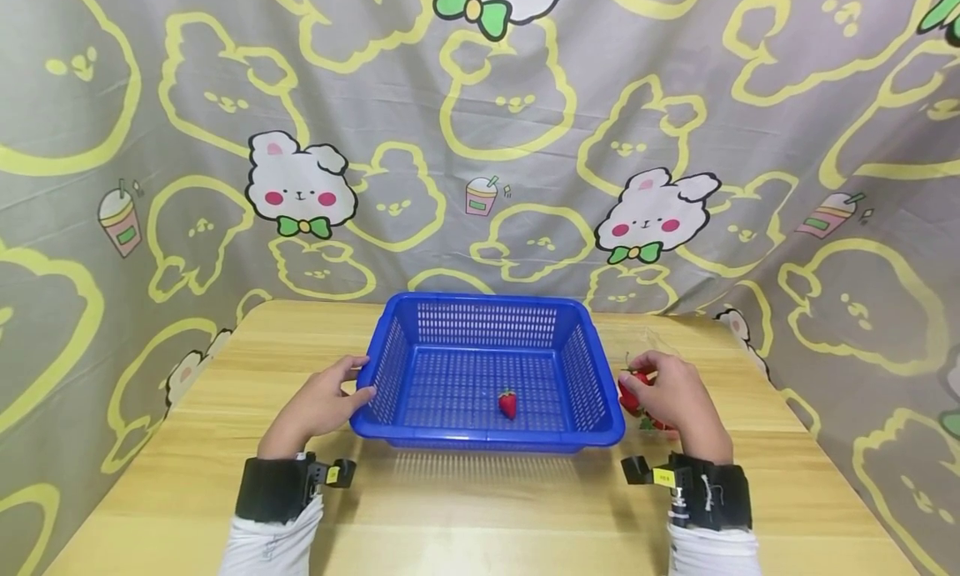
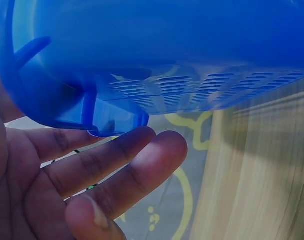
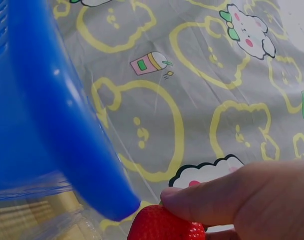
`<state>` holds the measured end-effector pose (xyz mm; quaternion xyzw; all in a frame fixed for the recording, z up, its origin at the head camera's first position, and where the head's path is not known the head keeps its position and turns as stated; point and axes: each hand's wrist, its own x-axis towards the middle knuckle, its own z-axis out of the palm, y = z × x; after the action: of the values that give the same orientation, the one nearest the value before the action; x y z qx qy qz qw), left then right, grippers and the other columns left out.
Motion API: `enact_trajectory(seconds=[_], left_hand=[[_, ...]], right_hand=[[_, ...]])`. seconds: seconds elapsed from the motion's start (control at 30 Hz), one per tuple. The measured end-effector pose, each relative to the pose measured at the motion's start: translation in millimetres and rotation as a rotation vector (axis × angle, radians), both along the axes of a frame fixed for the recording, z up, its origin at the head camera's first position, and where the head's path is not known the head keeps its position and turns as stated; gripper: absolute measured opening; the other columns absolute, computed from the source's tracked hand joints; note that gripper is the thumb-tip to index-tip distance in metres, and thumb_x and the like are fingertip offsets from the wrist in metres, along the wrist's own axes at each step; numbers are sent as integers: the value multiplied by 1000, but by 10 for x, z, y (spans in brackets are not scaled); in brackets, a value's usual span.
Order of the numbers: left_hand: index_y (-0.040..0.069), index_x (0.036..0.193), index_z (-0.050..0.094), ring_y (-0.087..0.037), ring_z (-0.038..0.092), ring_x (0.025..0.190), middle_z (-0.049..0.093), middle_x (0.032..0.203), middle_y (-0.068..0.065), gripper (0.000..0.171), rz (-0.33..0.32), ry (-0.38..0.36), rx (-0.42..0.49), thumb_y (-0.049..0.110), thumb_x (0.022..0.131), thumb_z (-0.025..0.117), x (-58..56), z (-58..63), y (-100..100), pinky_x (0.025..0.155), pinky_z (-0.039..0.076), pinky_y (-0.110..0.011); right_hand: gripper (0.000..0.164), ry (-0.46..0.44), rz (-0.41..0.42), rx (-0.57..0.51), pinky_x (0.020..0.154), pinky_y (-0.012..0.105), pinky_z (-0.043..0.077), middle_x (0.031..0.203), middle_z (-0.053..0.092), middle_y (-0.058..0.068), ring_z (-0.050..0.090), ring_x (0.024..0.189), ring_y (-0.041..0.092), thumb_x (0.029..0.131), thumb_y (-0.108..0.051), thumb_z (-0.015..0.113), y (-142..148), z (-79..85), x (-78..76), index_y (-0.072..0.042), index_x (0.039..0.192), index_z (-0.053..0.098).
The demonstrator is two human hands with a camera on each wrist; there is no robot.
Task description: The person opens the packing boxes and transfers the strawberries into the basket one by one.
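In the head view a blue plastic basket (image 1: 487,436) with slotted walls stands in the middle of the wooden table. One red strawberry (image 1: 507,404) with a green top lies on its floor, toward the front right. My left hand (image 1: 324,403) holds the basket's left rim, thumb over the edge; its other fingers (image 2: 107,160) stretch out beneath the rim in the left wrist view. Just outside the right rim, my right hand (image 1: 675,393) pinches another red strawberry (image 3: 164,225) between thumb and fingers. The lower part of this strawberry is cut off in the right wrist view.
More red fruit with green leaves (image 1: 656,424) lies below my right hand, partly hidden by it. Clear plastic (image 1: 648,338) shows on the table right of the basket. A grey patterned curtain (image 1: 405,109) hangs behind and along both sides of the wooden table (image 1: 480,518).
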<state>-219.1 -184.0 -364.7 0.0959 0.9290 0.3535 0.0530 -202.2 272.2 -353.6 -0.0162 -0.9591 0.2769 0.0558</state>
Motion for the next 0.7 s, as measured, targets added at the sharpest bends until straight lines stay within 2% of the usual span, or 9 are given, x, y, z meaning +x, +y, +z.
enact_trajectory(seconds=[0.7], left_hand=[[-1,139,36,-50,46,120,46,136,-33,52,-2,-4,-1,23,96,54,-16,-8,0,91,46,-64]], right_hand=[[37,32,-4,1,73,51,58,104,63,26,61,89,38,89,-28,65,-43,67,34,0,113,60]])
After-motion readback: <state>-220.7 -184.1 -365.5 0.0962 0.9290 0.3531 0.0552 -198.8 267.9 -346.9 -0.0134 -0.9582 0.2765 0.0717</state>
